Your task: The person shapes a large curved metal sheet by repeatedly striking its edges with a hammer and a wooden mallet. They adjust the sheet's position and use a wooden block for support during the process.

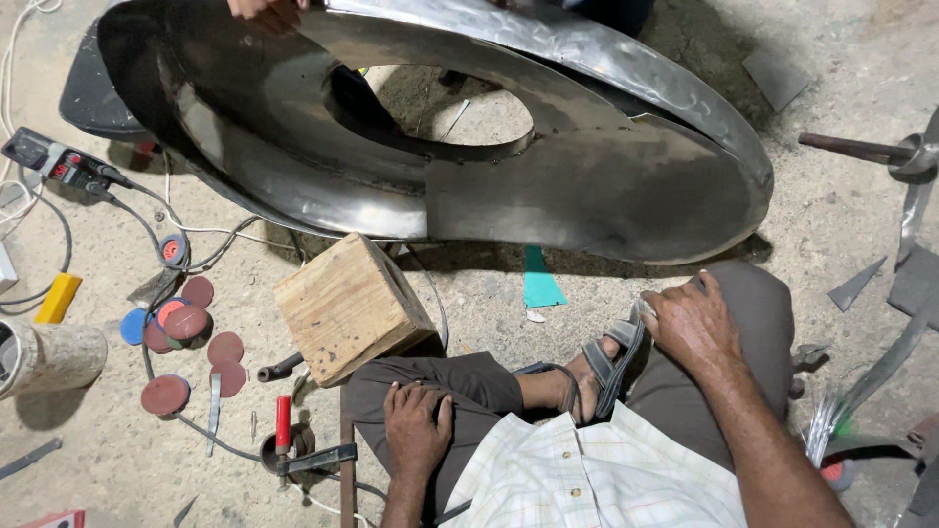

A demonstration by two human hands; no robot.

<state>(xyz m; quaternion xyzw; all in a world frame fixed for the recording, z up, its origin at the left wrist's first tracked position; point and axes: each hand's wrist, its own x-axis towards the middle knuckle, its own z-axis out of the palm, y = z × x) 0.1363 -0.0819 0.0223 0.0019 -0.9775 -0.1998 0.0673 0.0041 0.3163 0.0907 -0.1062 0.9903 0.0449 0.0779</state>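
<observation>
I sit cross-legged on a sandy concrete floor. My left hand [418, 427] lies flat on my left knee, fingers spread, holding nothing. Resting on my right knee is my right hand [693, 324], beside my sandalled foot [610, 360], and it is empty too. In front of me stands a large curved sheet-metal sculpture [587, 186] with an oval hole through its middle. Another person's hand [262, 8] touches its top edge at the far side.
A wooden block [347, 306] sits by my left knee. Several red sanding discs [186, 337], a red-handled tool [283, 422], cables and a small power unit [54, 161] lie to the left. Metal offcuts [856, 284] and a rod [851, 147] are scattered on the right.
</observation>
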